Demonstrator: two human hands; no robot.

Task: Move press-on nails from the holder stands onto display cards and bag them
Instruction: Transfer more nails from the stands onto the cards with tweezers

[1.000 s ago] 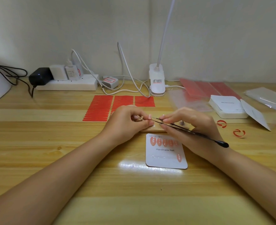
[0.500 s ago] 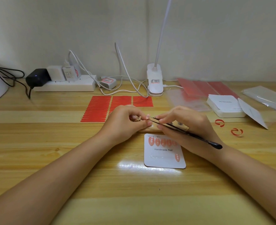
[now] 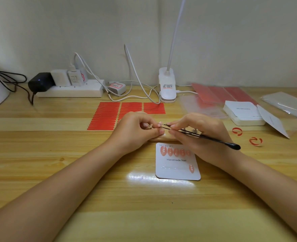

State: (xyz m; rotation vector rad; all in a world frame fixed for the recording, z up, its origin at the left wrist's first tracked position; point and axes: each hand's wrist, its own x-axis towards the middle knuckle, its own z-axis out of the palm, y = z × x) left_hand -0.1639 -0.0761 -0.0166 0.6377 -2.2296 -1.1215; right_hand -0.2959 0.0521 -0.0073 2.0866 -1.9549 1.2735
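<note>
Little has changed: left hand (image 3: 135, 131) still pinches a holder stand (image 3: 150, 126), right hand (image 3: 202, 133) keeps gripping tweezers (image 3: 196, 134) at its nail; the display card (image 3: 177, 162), at 6 o'clock, still holds six.

Your white display card (image 3: 177, 163), printed "Handmade Nail", lay flat near the middle of the bench, five coral press-on nails (image 3: 176, 152) in a row along its far edge and a sixth nail (image 3: 191, 168) by its near right corner. A stack of blank cards (image 3: 242, 112) sat toward the bench's far right edge.
</note>
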